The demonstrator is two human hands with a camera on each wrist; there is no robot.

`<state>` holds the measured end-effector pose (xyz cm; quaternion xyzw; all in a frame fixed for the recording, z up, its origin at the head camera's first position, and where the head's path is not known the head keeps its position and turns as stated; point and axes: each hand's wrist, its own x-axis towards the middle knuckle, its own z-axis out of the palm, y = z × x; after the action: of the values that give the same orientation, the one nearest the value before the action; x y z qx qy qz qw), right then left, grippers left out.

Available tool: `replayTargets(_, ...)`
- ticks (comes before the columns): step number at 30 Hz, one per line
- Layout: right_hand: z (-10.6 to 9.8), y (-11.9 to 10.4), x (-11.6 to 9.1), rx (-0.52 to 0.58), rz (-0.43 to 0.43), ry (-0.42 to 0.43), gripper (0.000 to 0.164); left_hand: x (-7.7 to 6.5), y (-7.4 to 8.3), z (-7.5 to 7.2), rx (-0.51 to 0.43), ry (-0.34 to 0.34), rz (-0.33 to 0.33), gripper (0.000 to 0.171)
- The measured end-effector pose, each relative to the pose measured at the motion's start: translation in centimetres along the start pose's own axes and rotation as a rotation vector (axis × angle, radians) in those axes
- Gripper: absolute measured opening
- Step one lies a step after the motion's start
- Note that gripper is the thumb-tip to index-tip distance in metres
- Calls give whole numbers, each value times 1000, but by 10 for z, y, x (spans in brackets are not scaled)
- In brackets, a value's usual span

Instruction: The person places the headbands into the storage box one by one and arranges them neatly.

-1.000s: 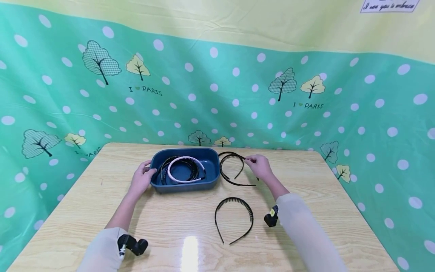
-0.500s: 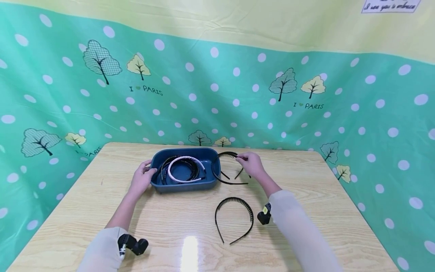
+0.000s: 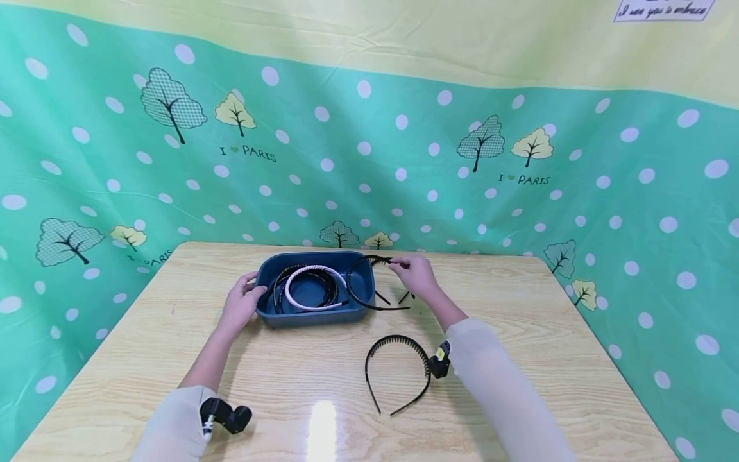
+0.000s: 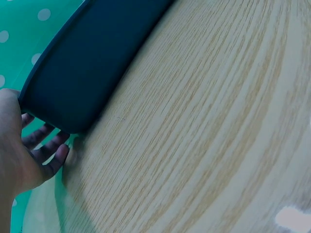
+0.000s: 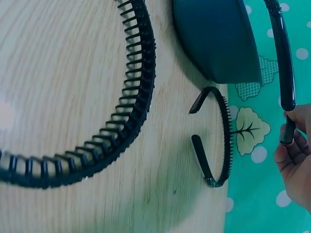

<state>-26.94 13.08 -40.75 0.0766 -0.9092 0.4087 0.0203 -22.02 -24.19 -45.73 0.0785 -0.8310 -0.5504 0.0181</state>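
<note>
My left hand [image 3: 239,303] grips the left end of a dark blue plastic bin [image 3: 314,319], thumb at the rim and fingers against the outside. In the bin lie a pale pink headband [image 3: 287,294] and several black headbands [image 3: 333,294], overlapping. My right hand [image 3: 417,274] pinches one end of a black headband [image 5: 285,68], raised so its curve hangs over the bin's right end. Beneath it, a toothed black headband [image 5: 227,126] rests on the table right of the bin, partly hidden in the head view.
Nearer me on the wooden table [image 3: 288,372] lies another toothed black headband [image 3: 398,337], with its ends toward me. A green dotted cloth [image 3: 404,167] hangs behind the table's back edge. A black wrist camera [image 3: 441,360] is close to the near headband.
My right hand has moved left with the black headband, carrying its curve from the table beside the bin to over the bin's right end. My left hand and the bin have stayed put.
</note>
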Motion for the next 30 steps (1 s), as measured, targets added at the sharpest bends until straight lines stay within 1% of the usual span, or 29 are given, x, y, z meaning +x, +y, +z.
replayTargets(5,6,-5,3,-4,-5,-3,27,0,0,0,-1,1,2,51)
replayTargets(14,15,-19,7,-31,-45,-2,27,0,0,0,-2,-2,-3,51)
replayTargets(21,20,-27,9,-6,-46,-15,25,1,-1,2,10,-7,-5,52)
replayTargets(30,26,-40,12,-18,-71,-38,26,1,-1,1,10,-4,5,52)
